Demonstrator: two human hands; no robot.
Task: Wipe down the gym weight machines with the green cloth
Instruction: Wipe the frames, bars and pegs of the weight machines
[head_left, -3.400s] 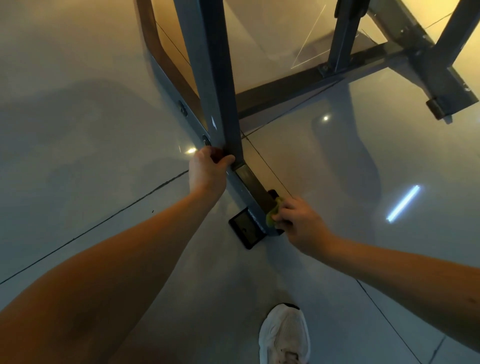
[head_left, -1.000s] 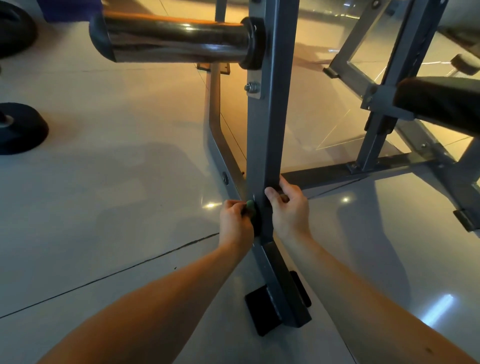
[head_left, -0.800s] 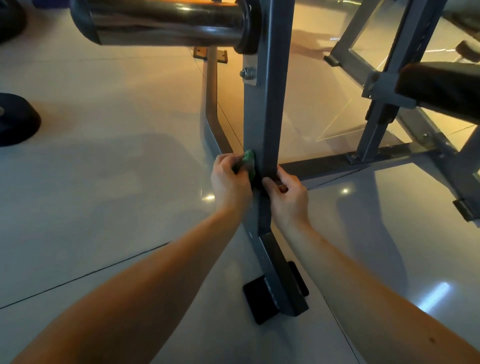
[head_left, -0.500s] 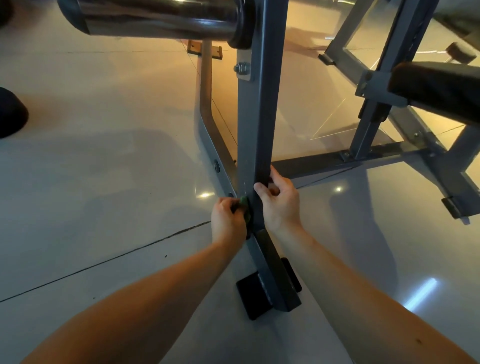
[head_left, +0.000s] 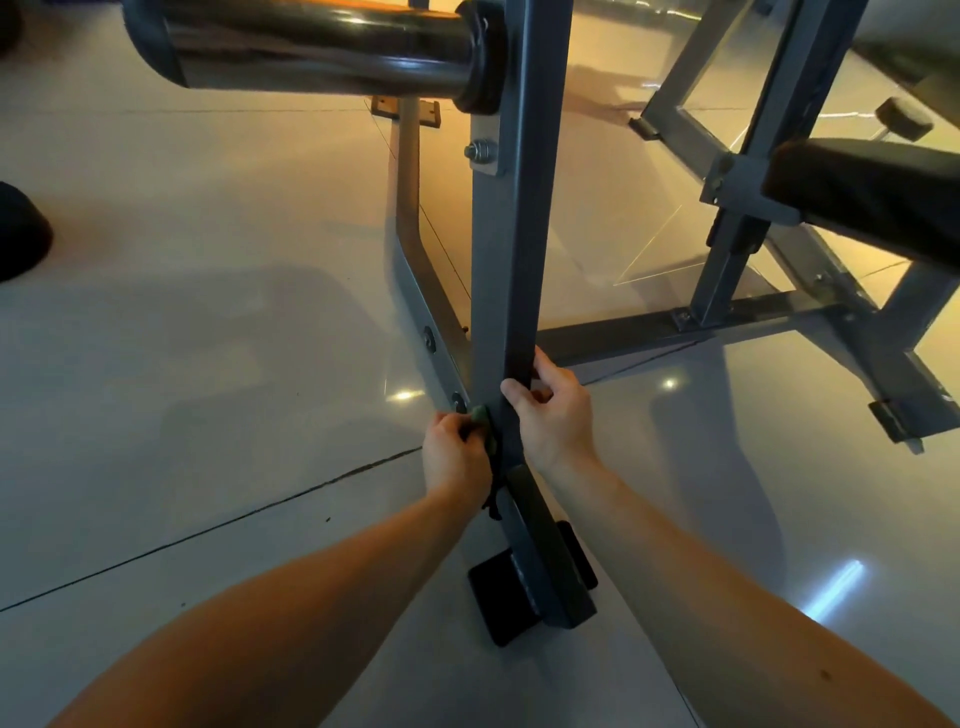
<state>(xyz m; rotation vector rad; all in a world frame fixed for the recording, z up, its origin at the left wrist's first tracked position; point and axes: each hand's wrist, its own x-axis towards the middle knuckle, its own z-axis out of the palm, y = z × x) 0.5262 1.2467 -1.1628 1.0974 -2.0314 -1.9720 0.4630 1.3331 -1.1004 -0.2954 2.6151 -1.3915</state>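
Note:
A grey steel upright post (head_left: 511, 249) of the weight machine rises in the middle of the head view, ending in a black foot plate (head_left: 501, 597) on the floor. My left hand (head_left: 454, 460) is closed on the green cloth (head_left: 480, 418), of which only a small bunch shows, pressed against the post's left face near its base. My right hand (head_left: 553, 413) grips the post's right edge at about the same height, thumb on the front face.
A chrome weight sleeve (head_left: 322, 49) sticks out to the left at the top. A black padded bench (head_left: 872, 197) and its grey frame (head_left: 737, 260) stand to the right. A black weight plate (head_left: 21, 234) lies at the left edge. The glossy tiled floor surrounds everything.
The cloth went from my right hand to my left. My left hand rubbed it up the post's left face, then back down to near the base. My right hand now holds the post.

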